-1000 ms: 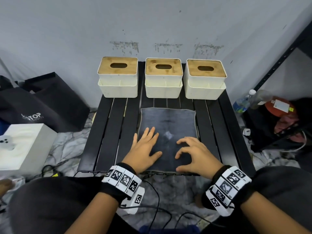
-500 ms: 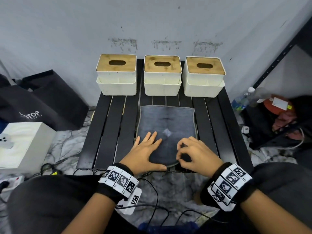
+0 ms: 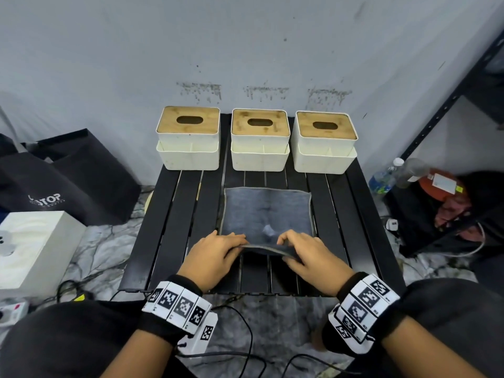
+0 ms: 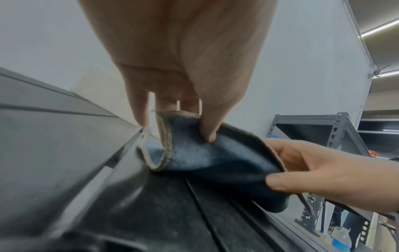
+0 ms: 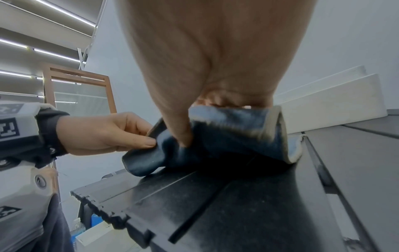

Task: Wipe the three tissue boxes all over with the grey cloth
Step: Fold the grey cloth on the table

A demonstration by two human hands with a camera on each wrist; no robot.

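we have the grey cloth (image 3: 266, 214) lying on the black slatted table (image 3: 174, 222), its far part flat on the slats, and we are lifting its near edge. our left hand (image 3: 211, 257) pinches the near left part of that edge, thumb under and fingers on top, as the left wrist view shows plainly; our right hand (image 3: 311, 257) pinches the near right part the same way, thumb pressed into the fabric in the right wrist view. we hold it at two spots, we judge, so the edge comes up evenly and the cloth can be folded or gathered into a pad without twisting.

the three tissue boxes sit in a row along the far edge of the table, close to the wall: the left tissue box (image 3: 188, 137), the middle tissue box (image 3: 259, 139) and the right tissue box (image 3: 324, 141), each cream with a slotted wooden lid, standing apart from one another. none is touched; the cloth lies in front of the middle and right ones, with bare slats between. that gap gives us room to ready the cloth first.

so the wiping itself has not begun. next we would need the cloth bunched in one hand, the other free to steady a box.
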